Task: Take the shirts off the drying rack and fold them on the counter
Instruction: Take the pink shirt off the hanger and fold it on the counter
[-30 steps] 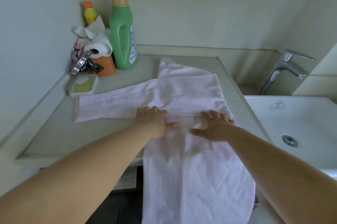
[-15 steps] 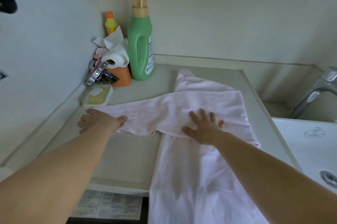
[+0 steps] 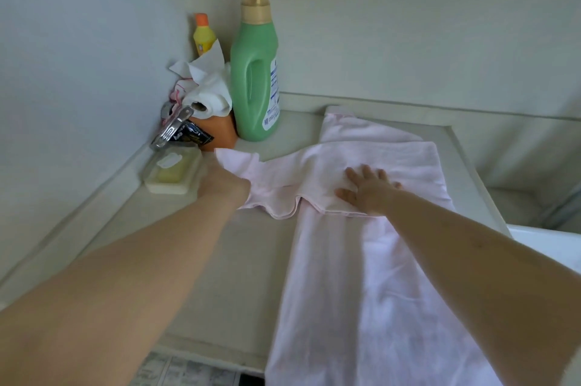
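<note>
The pink shirt hangs over the desk's near edge, its body running away from me across the top. My right hand lies flat on the folded upper part, fingers spread. My left hand has its grip closed on the sleeve, the fingers themselves hidden under cloth. Just beside it sits a soap dish. Farther back stand a green bottle, a paper roll and a small yellow bottle.
</note>
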`<state>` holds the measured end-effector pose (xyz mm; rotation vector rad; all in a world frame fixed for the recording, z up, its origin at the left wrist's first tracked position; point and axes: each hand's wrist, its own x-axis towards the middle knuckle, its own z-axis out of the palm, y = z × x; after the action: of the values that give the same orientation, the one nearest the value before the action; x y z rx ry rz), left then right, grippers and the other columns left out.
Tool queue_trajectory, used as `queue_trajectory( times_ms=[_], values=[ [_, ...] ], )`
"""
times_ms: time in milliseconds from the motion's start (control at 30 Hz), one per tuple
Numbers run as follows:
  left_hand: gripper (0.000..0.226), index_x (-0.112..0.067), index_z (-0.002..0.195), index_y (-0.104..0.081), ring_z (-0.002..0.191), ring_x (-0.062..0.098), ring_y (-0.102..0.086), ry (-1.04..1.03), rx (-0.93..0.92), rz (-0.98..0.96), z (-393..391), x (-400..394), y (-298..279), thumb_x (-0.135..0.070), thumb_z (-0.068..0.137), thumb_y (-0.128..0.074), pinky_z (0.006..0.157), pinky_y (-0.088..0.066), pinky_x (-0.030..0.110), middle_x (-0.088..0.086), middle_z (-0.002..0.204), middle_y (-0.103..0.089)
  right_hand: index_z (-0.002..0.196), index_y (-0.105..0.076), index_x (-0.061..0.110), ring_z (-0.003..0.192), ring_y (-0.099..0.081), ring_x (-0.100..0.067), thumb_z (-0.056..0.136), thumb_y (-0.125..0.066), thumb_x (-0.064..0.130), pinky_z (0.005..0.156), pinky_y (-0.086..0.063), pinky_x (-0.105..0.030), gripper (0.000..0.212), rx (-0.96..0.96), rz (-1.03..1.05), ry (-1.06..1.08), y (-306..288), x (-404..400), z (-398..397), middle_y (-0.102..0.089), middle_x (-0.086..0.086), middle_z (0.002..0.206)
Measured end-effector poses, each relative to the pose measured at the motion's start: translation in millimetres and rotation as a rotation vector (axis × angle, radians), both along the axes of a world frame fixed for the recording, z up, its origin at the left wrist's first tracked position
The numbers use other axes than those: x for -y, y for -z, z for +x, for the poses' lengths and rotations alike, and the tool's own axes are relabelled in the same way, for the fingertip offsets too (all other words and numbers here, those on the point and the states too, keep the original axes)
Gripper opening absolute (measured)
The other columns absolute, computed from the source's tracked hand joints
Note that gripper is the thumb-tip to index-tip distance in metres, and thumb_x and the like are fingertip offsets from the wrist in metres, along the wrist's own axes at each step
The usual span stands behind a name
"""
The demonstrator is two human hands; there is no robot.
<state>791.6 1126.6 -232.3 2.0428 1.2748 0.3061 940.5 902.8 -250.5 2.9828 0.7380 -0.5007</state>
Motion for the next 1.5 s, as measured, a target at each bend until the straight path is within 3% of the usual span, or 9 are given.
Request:
queue_trajectory(
  times_ms=[267, 400, 500, 633, 800, 933, 1133, 1400, 1500],
  values=[
    [0.108, -0.01, 0.139, -0.031, 0.113, 0.022, -0.054, 0.202, 0.242, -0.042, -1.6, 25.6, -71.7, -0.055, 0.056, -0.082, 0.088, -0.047, 0.033, 0.003, 0.132, -0.05, 0.129, -0.056, 0.018, 0.119, -0.052, -0.023, 0.094, -0.056, 0.033, 0.099, -0.038, -0.028, 0.038, -0.129, 0.575, 0.272, -51.9, 34.8, -36.7, -0.058, -0.005, 0.131],
    [0.092, -0.014, 0.136, -0.031, 0.115, 0.029, -0.055, 0.381, 0.23, 0.32, -2.0, 64.3, -112.0, -0.049, 0.067, -0.08, 0.087, -0.045, 0.035, 0.003, 0.129, -0.054, 0.121, -0.062, 0.003, 0.095, -0.059, -0.023, 0.095, -0.053, 0.023, 0.091, -0.047, -0.035, 0.034, -0.227, 0.774, 0.399, -79.9, 60.3, -46.0, -0.065, -0.013, 0.112],
    [0.076, -0.01, 0.124, -0.037, 0.105, 0.032, -0.059, 0.519, 0.282, 0.658, -4.4, 108.3, -136.0, -0.045, 0.07, -0.078, 0.079, -0.045, 0.036, 0.009, 0.119, -0.06, 0.111, -0.061, 0.001, 0.077, -0.062, -0.023, 0.096, -0.051, 0.037, 0.074, -0.053, -0.034, 0.04, -0.453, 1.101, 0.591, -93.5, 76.6, -57.8, -0.066, -0.01, 0.091],
    [0.071, -0.014, 0.126, -0.037, 0.104, 0.03, -0.057, 0.987, 0.124, 0.652, -4.9, 160.9, -123.9, -0.038, 0.073, -0.078, 0.069, -0.038, 0.031, 0.008, 0.122, -0.056, 0.106, -0.056, -0.001, 0.088, -0.065, -0.038, 0.09, -0.04, 0.066, 0.067, -0.056, -0.041, 0.071, -0.676, 1.336, 0.738, -99.0, 105.6, -70.9, -0.064, -0.024, 0.102],
    [0.031, -0.015, 0.112, -0.055, 0.1, 0.025, -0.056, 1.288, -0.084, 0.464, -8.5, 184.4, -77.5, -0.015, 0.083, -0.067, 0.075, -0.043, 0.029, 0.005, 0.107, -0.061, 0.117, -0.064, 0.004, 0.075, -0.067, -0.028, 0.089, -0.059, 0.048, 0.057, -0.059, -0.033, 0.053, -0.826, 1.103, 0.751, -74.9, 125.4, -92.7, -0.067, -0.016, 0.101],
    [0.023, -0.017, 0.102, -0.065, 0.087, 0.017, -0.053, 1.365, -0.082, 0.302, -15.4, 183.3, -67.9, -0.012, 0.08, -0.066, 0.066, -0.038, 0.024, -0.003, 0.091, -0.058, 0.106, -0.065, 0.002, 0.087, -0.065, -0.026, 0.096, -0.052, 0.011, 0.083, -0.054, -0.036, 0.019, -0.861, 1.083, 0.764, -60.4, 125.6, -109.2, -0.068, -0.015, 0.099],
    [0.054, -0.024, 0.089, -0.068, 0.08, 0.014, -0.059, 1.181, 0.081, -0.183, -30.4, 171.4, -72.6, -0.073, 0.072, -0.056, 0.084, -0.046, 0.026, -0.003, 0.09, -0.065, 0.092, -0.067, 0.006, 0.07, -0.07, -0.022, 0.094, -0.052, 0.001, 0.062, -0.059, -0.031, 0.016, -0.964, 1.093, 0.672, -64.2, 148.3, -124.5, -0.072, -0.013, 0.084],
    [0.048, -0.005, 0.12, -0.059, 0.084, 0.025, -0.057, 0.988, -0.361, 0.081, -26.9, 137.7, -36.3, -0.045, 0.093, -0.052, 0.068, -0.045, 0.025, 0.012, 0.104, -0.059, 0.105, -0.063, -0.001, 0.064, -0.067, -0.021, 0.086, -0.065, 0.002, 0.071, -0.059, -0.033, 0.019, -0.891, 0.367, 0.585, -43.8, 152.5, -140.1, -0.066, -0.013, 0.079],
    [0.063, -0.017, 0.143, -0.038, 0.124, 0.023, -0.049, 0.984, -0.367, 0.094, -28.0, 136.5, -28.2, -0.044, 0.089, -0.059, 0.094, -0.043, 0.025, 0.006, 0.146, -0.041, 0.09, -0.065, 0.003, 0.067, -0.065, -0.019, 0.079, -0.077, 0.015, 0.075, -0.058, -0.031, 0.02, -0.753, 0.304, 0.588, -49.2, 152.3, -131.0, -0.065, -0.011, 0.074]
  ],
)
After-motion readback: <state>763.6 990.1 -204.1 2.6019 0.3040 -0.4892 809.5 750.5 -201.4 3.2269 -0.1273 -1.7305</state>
